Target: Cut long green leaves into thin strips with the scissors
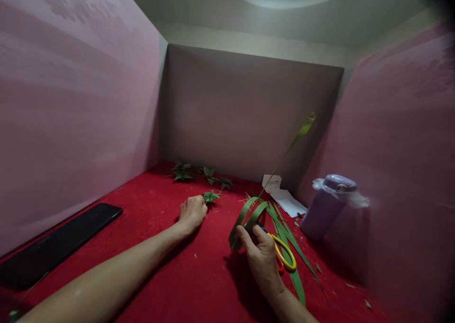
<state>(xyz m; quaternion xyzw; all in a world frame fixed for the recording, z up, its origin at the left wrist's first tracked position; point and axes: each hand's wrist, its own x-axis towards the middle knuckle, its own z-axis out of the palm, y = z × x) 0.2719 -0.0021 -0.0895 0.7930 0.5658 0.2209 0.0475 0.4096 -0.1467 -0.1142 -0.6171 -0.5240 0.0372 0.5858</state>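
My right hand (263,256) pinches a looped green leaf strip (243,218) between thumb and fingers, above the red cloth. From the loop a thin stem rises up and to the right, ending in a yellow-green leaf tip (303,131). Farther left, my left hand (192,213) rests closed on the cloth. Its fingertips touch or nearly touch a small star-shaped woven leaf piece (211,197); whether they grip it is hidden. Scissors with yellow and red handles (289,256) lie just beyond my right hand, partly covered by it.
Long green leaf strips (292,240) lie on the red cloth (170,285) at right, near white paper (288,202) and a purple bottle (322,211). More star-shaped leaf pieces (182,171) sit at the back. A black phone-like slab (60,242) lies left. Pink panels (78,95) enclose the sides.
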